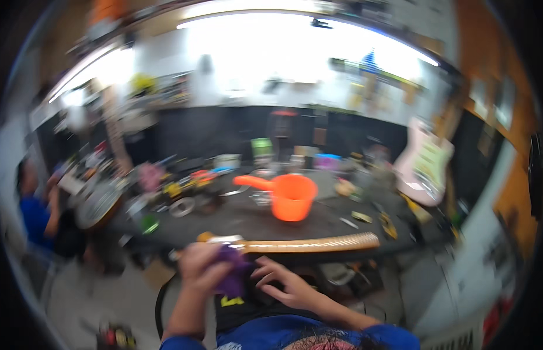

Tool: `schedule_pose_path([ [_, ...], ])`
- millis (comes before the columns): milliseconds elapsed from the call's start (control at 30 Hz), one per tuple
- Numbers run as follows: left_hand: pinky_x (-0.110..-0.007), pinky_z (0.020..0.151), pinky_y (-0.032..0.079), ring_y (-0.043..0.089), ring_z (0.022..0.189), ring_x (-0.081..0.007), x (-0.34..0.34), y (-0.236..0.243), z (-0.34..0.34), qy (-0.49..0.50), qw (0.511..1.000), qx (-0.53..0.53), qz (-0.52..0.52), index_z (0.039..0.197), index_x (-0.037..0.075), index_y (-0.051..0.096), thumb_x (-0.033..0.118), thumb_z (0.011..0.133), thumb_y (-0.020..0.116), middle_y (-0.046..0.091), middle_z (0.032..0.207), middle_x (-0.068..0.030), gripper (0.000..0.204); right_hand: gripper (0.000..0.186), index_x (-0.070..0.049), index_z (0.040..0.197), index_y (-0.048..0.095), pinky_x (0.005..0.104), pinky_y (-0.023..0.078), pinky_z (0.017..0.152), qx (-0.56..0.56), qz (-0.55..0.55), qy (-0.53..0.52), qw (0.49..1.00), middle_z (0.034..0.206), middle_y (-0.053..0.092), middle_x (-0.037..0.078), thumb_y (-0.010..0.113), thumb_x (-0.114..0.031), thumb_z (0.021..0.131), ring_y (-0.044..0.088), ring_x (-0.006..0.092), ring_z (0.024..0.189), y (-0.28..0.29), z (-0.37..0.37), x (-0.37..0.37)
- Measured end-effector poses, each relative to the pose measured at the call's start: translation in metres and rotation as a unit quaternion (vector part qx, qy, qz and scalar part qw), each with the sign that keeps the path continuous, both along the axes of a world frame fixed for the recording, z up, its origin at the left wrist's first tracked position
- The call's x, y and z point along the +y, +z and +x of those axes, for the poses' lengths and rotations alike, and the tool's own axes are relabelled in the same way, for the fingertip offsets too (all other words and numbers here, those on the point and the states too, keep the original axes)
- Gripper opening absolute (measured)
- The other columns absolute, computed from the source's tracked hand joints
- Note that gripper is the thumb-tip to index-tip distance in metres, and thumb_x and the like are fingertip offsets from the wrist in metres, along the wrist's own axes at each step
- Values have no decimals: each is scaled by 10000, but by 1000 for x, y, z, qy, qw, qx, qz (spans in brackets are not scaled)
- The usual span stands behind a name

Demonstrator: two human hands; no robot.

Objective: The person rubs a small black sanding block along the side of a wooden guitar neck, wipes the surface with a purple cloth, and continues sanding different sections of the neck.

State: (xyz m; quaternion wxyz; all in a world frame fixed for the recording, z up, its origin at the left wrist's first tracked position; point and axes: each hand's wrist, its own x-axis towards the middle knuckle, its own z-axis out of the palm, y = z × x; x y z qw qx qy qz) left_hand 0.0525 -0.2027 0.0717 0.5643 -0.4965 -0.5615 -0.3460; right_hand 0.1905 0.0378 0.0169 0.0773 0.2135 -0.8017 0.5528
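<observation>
My left hand (202, 269) is closed around a bunched purple cloth (232, 274), which hangs in front of my body. My right hand (283, 284) hovers just right of the cloth, fingers apart and holding nothing. Just beyond both hands a guitar neck (312, 244) lies lengthwise along the bench's front edge. Its headstock end is at the left, partly hidden by my left hand and the cloth; something white rests there. Farther back stands an orange plastic dipper (293, 197), its handle pointing left. The picture is smeared by motion.
The dark workbench (236, 216) carries pliers (388, 226), a tape roll (181, 206) and many small tools. A pink guitar body (422, 166) leans upright at the right. Another person (35, 204) in blue works at the far left, beside a round drum-like object (98, 204).
</observation>
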Motion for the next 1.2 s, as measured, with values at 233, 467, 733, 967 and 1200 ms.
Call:
schedule_pose_path([
  [233,-508,1283,313,402,1559,-382,-8,63,-184,304,922,-231,-61,1678,112,377,139,926,793,497,1629,-183,860,638,-86,1571,495,360,569,894,-2,-79,-23,997,1342,634,149,417,134,977,702,211,867,-5,16,42],
  [467,-346,763,467,575,824,-176,74,60,-136,11,908,-409,-91,1143,23,651,133,1082,662,624,913,-98,126,507,-40,1455,567,317,559,920,108,-21,-260,959,1327,571,104,455,150,998,675,165,1071,-9,68,130],
  [733,-372,590,257,279,655,-126,143,36,-117,-62,930,-355,-74,834,34,387,249,1186,527,332,694,-18,436,414,-25,1436,567,308,539,922,76,-191,-283,937,1290,582,110,399,61,1068,670,144,894,-13,109,160],
  [967,-329,645,427,543,691,-132,207,63,-61,-103,942,-286,-140,1011,13,628,152,1139,566,567,782,-35,199,306,-11,1389,577,295,538,825,156,-194,-321,914,1117,612,70,535,-33,1086,635,120,827,-13,138,162],
  [1200,-395,715,535,720,777,-307,225,61,34,-133,935,-234,-230,979,8,708,64,968,742,715,857,-144,66,386,-56,899,648,275,413,629,110,-130,-417,893,697,513,-42,541,-308,1171,492,46,659,1,167,171],
])
